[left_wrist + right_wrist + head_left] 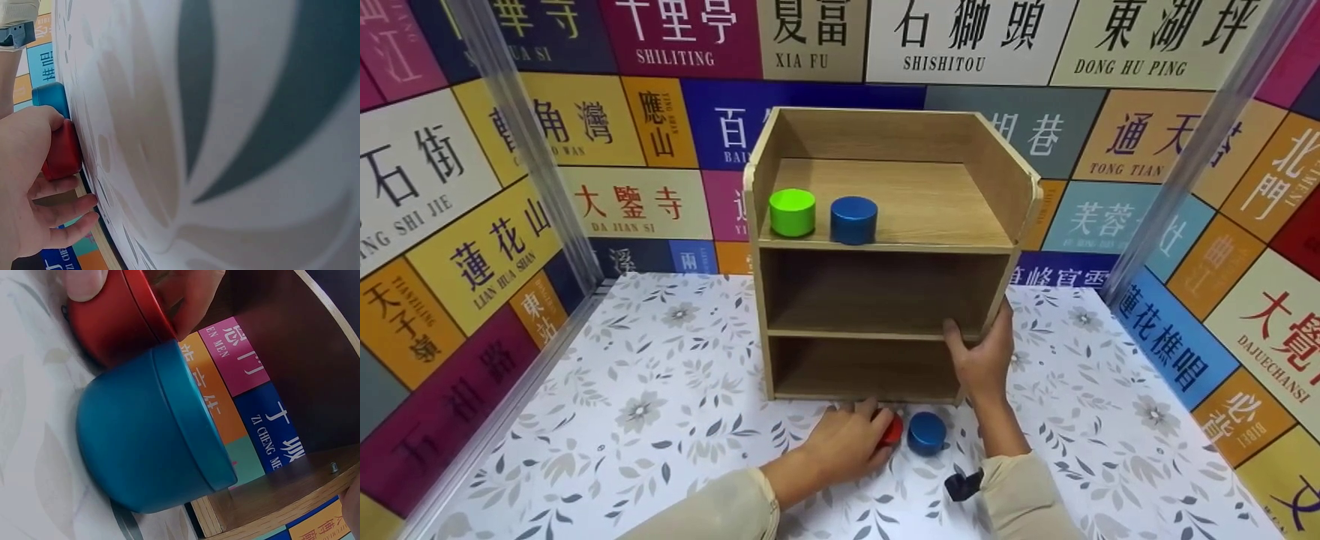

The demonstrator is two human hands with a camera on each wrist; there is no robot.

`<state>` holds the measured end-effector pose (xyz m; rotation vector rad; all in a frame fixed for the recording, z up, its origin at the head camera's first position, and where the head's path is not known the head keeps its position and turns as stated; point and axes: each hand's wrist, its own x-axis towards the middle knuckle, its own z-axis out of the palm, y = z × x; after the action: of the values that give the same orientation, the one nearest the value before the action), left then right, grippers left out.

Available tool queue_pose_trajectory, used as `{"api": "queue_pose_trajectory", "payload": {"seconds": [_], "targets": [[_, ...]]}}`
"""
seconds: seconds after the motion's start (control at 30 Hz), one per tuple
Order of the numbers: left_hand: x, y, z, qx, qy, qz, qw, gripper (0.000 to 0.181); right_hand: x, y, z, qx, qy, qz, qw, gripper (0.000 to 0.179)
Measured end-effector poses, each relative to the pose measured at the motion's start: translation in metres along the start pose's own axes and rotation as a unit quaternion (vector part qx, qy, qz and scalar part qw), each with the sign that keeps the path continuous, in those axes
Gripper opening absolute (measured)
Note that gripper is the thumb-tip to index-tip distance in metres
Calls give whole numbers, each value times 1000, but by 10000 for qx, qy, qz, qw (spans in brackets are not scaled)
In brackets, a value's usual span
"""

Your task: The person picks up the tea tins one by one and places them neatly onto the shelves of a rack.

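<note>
On the floral tabletop, my left hand (pixel 836 444) grips a small round red tin (pixel 893 430) from above, its lid mostly hidden under the fingers. The left wrist view shows the thumb on one side of the red tin (pixel 63 152), with the other fingers spread past it. Close on its right stands a blue tin (pixel 927 433), seen large in the right wrist view with its lid on. My right hand (pixel 988 364) holds the right side panel of a small wooden shelf (pixel 877 136), thumb at the front edge and fingers around the outside.
A bright green tin (pixel 793 213) and another blue tin (pixel 853 220) sit on the shelf's top level, near its front left. Below are two open compartments. Walls printed with place names (pixel 652 202) enclose the table (pixel 607 465) at the back and both sides.
</note>
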<state>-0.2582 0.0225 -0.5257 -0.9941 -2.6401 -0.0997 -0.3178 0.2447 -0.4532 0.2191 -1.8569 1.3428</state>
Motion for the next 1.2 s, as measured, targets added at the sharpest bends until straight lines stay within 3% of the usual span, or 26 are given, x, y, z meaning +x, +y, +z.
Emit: {"api": "queue_pose_trajectory", "payload": {"seconds": [0.4, 0.97, 1.2], "targets": [[-3, 0, -3, -397, -76, -110, 9991, 41, -1, -1, 0, -20, 13, -79, 10000, 79], [5, 0, -33, -402, 459, -206, 9979, 55, 0, 2, -1, 17, -60, 26, 10000, 79], [13, -6, -50, -512, 850, -342, 9945, 58, 0, 0, 0, 15, 36, -28, 10000, 79]]}}
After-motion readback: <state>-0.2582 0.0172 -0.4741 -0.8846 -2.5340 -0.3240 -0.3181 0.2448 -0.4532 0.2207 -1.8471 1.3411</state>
